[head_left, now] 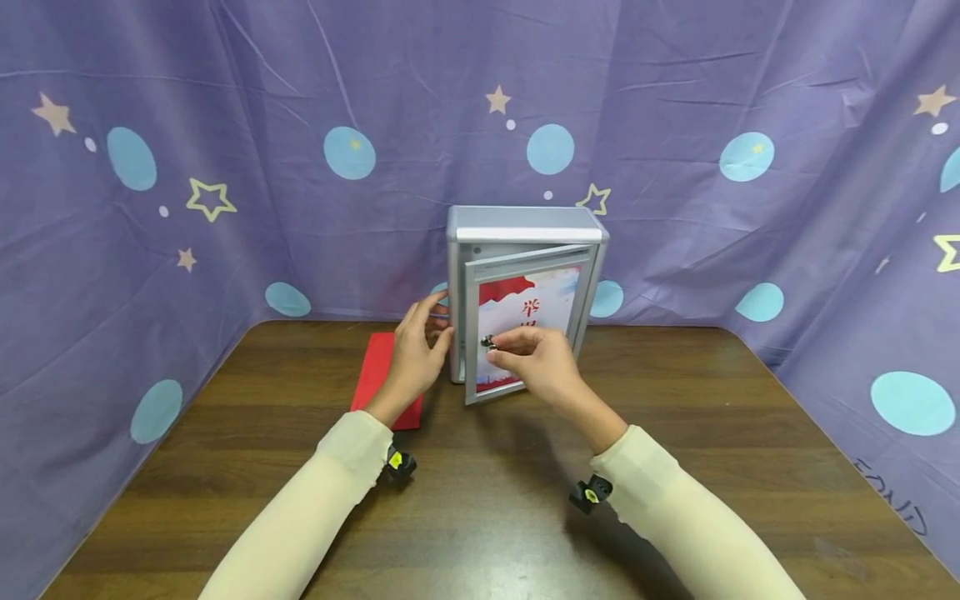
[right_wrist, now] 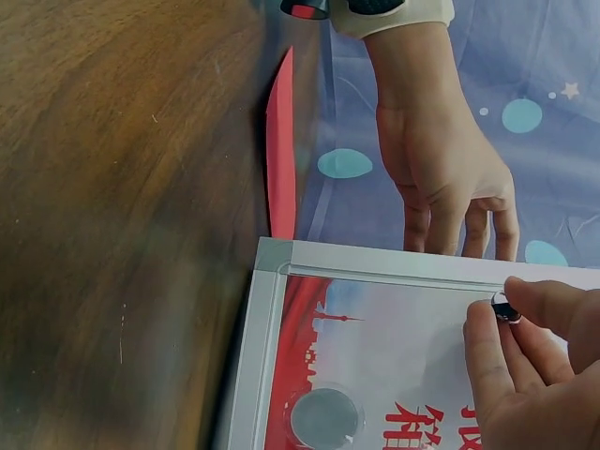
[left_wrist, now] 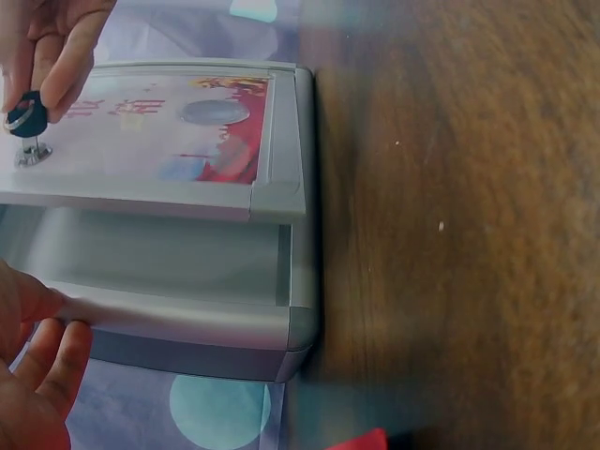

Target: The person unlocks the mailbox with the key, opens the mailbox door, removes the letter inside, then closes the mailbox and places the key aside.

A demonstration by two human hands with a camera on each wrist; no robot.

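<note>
A silver metal box (head_left: 525, 223) stands upright at the back of the brown table (head_left: 480, 500). Its front door (head_left: 525, 321), with a red and white poster, is swung partly open. A small dark-headed key (head_left: 488, 342) sits in the door's lock. My right hand (head_left: 501, 346) pinches this key (right_wrist: 504, 307) between thumb and fingers. My left hand (head_left: 437, 323) grips the box's left side wall, thumb on the front frame (left_wrist: 169, 314) and fingers behind it. The inside of the box (left_wrist: 169, 253) looks bare where it shows.
A flat red envelope (head_left: 372, 375) lies on the table just left of the box, partly under my left hand. Purple cloth with stars and blue dots (head_left: 225, 167) hangs close behind and at both sides. The wooden tabletop reaches toward me.
</note>
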